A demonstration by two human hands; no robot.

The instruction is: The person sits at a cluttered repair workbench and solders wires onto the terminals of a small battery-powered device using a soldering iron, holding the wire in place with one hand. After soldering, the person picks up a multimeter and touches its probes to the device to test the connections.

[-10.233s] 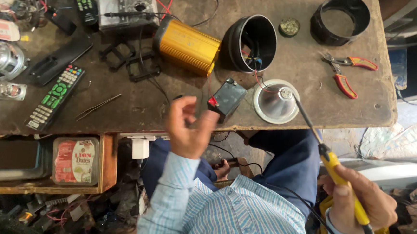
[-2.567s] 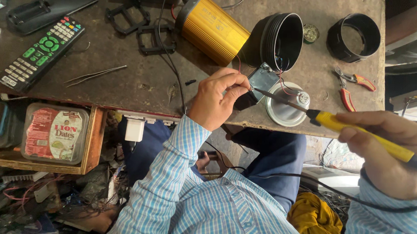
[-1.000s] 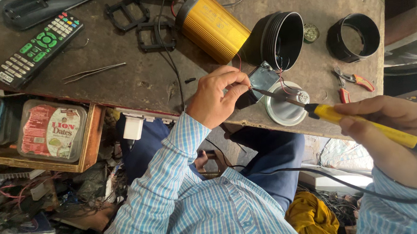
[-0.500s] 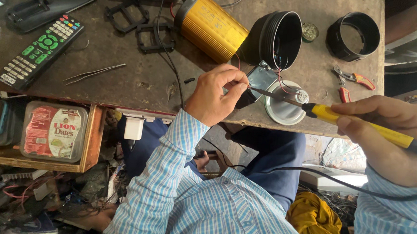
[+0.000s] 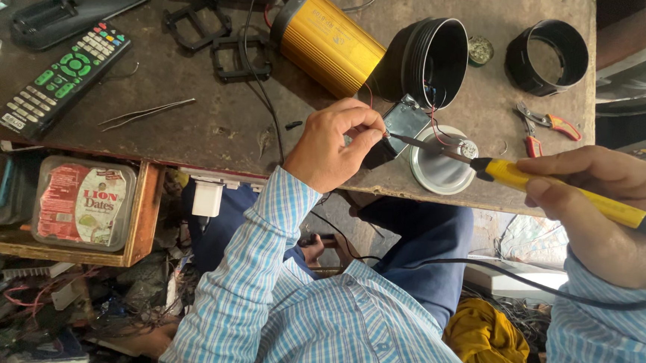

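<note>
At the bench's [image 5: 191, 132] front edge, the left hand [image 5: 334, 146] pinches a small circuit board [image 5: 405, 121] with curled fingers, while the right hand [image 5: 611, 210] grips a yellow soldering iron [image 5: 561, 190], tip touching the board.

I see a yellow-handled soldering iron [image 5: 561, 192] with a black cord in my right hand [image 5: 612, 214]. My left hand [image 5: 332, 148] pinches at a small grey metal board [image 5: 403, 123] trailing red wire. Shirt sleeve [image 5: 250, 274]: light blue and white check. At 12 o'clock, a gold cylinder [image 5: 330, 41] joined to a black round housing [image 5: 431, 61]. Silver round reflector [image 5: 437, 166] below it. Black ring [image 5: 547, 57] at 1 o'clock, red-handled pliers [image 5: 543, 128] near it. At 10 o'clock, a black remote [image 5: 64, 80] with green, red and white buttons. Desk [image 5: 191, 132] is worn dark brown. Trousers [image 5: 424, 240] blue, cloth [image 5: 488, 345] mustard yellow.
</note>
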